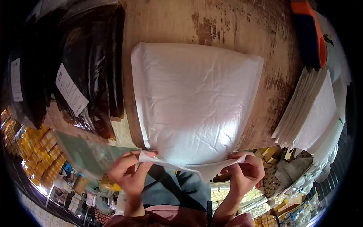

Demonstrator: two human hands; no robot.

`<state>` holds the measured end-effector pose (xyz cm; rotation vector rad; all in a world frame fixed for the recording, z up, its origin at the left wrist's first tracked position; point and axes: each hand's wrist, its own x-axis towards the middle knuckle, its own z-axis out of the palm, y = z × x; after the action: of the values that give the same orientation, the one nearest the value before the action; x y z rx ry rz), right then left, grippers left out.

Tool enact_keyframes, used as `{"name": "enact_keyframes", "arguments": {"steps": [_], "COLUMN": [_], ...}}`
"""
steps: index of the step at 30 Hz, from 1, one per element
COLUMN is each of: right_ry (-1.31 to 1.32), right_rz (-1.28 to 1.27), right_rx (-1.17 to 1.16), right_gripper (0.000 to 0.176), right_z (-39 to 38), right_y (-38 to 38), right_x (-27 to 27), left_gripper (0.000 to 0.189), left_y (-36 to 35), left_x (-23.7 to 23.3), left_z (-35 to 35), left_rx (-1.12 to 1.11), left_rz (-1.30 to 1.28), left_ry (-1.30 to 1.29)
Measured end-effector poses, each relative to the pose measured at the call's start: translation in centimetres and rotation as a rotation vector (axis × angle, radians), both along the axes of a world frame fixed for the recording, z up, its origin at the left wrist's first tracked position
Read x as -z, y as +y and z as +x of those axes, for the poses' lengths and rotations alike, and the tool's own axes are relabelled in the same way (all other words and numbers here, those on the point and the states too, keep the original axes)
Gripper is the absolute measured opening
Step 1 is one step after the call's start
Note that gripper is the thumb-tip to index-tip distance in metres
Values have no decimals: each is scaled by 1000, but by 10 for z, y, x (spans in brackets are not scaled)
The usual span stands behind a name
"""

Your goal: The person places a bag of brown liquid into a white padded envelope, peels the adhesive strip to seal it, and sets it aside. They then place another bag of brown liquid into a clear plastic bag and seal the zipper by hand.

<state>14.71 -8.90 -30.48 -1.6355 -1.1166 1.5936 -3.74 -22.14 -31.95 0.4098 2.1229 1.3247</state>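
A puffy white padded envelope lies on the worn wooden table, its near end at the table's front edge. My left hand pinches the left corner of the white flap at that near end. At the other corner, my right hand holds the flap between thumb and fingers. The flap is stretched between both hands and sags slightly in the middle. What the envelope contains is hidden.
Dark plastic-wrapped packages with white labels lie at the left of the wooden table. A stack of white envelopes is at the right, below an orange and dark blue object. Boxes and bags fill the floor.
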Motion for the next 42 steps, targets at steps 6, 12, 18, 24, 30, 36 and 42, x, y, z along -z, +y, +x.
{"name": "enact_keyframes", "arguments": {"steps": [6,12,18,24,30,36,42], "right_ry": [-88,83,-49,-146,-17,-339,-407], "right_rz": [242,191,44,-24,337,360,176], "right_rx": [-361,-277,-101,-152,-367,-449,14], "right_gripper": [23,19,16,16,20,14,9], "right_z": [18,23,6,1,21,27,5], "right_y": [27,22,12,17,7,2,16], "right_x": [2,13,11,5,24,28,29], "left_gripper": [14,16,16,11,21,12,5], "left_y": [-6,-6,-1,8,-5,-10,6], "left_x": [-7,7,16,10,15,10,16], "left_z": [-18,-3,11,14,23,25,23], "left_rx": [218,170,-86,-166,-22,144,-45], "left_rz": [-176,-82,-129,-164,-298,-421,-304], "left_ry": [132,329,275,87,365,617,442]}}
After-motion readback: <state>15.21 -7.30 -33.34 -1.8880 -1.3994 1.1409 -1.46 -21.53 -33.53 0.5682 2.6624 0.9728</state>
